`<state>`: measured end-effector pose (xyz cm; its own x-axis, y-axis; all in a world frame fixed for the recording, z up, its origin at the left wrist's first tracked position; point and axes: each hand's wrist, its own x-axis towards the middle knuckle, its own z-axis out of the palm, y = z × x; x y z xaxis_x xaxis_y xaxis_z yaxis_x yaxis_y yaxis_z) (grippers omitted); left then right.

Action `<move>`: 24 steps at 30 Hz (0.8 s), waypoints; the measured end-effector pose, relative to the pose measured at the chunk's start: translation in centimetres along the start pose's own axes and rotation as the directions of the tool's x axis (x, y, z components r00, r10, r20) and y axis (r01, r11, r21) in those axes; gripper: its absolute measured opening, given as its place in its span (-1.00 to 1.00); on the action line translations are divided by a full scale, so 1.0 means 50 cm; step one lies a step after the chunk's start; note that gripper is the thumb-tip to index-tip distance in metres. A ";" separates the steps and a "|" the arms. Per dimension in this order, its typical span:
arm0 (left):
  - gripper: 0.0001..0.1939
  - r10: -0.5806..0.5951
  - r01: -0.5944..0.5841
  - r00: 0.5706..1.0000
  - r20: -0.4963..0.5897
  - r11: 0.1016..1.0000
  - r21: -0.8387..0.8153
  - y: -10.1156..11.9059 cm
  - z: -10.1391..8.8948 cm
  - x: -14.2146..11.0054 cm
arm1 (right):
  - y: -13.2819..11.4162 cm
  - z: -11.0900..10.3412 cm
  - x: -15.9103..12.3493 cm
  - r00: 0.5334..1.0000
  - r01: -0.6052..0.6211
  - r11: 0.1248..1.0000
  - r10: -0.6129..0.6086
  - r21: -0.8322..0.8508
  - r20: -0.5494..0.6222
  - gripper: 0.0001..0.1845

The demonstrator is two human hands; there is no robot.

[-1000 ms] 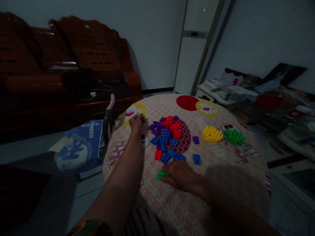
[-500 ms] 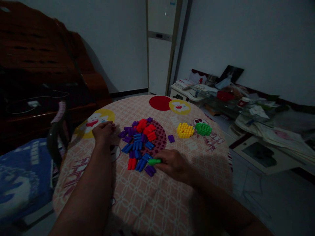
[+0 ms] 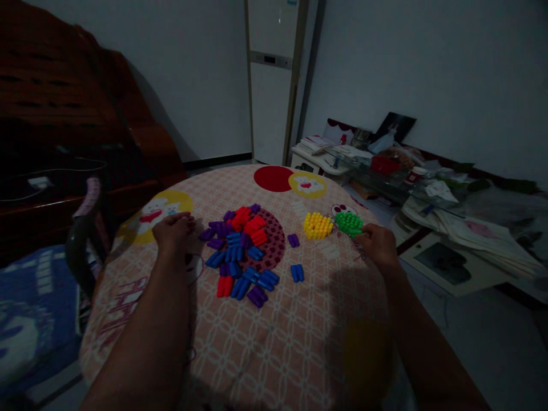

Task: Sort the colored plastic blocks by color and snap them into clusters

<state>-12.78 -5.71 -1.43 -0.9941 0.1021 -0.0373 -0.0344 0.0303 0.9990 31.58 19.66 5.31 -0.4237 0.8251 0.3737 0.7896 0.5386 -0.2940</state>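
Observation:
My right hand [image 3: 377, 245] reaches to the right side of the table, fingers pinched at the near right edge of a green block cluster [image 3: 348, 224]. The green plastic block between those fingers blends into the cluster. Close by on the left sits a yellow block cluster [image 3: 317, 226]. My left hand [image 3: 173, 229] rests on the cloth with curled fingers; anything inside them is hidden. Beside it spreads a loose heap of purple blocks [image 3: 220, 229], blue blocks [image 3: 234, 248] and red blocks [image 3: 257, 229]. One purple block [image 3: 293, 240] and one blue block [image 3: 297, 273] lie apart.
A patterned pink cloth covers the round table [image 3: 274, 348]. At left stand a chair [image 3: 81, 245] and a dark wooden bench [image 3: 55, 125]. A cluttered glass-topped stand [image 3: 377, 171] runs along the right wall, and a tall white cabinet-like appliance [image 3: 272, 103] occupies the corner.
My right hand has moved right from the heap to the green cluster, carrying the green block. A blue block now lies apart, right of the heap. My left hand has stayed beside the heap.

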 end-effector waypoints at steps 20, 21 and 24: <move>-0.83 0.014 -0.013 1.000 0.013 0.999 -0.050 0.001 0.000 -0.008 | -0.077 0.065 0.132 0.986 -0.160 0.985 0.163 -0.069 0.040 -0.80; -0.83 0.013 -0.012 1.000 0.015 0.999 -0.049 0.002 -0.001 -0.009 | -0.081 0.071 0.136 0.984 -0.167 0.982 0.172 -0.089 0.050 -0.80; -0.82 0.001 -0.001 1.000 0.009 0.999 -0.050 0.003 0.000 -0.008 | -0.083 0.090 0.141 0.981 -0.172 0.972 0.184 -0.161 0.060 -0.80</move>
<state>-12.37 -5.76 -1.26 -0.9931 0.1112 -0.0364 -0.0389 -0.0199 0.9990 23.31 23.99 5.22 -0.2970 0.9189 0.2595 0.9118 0.3537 -0.2088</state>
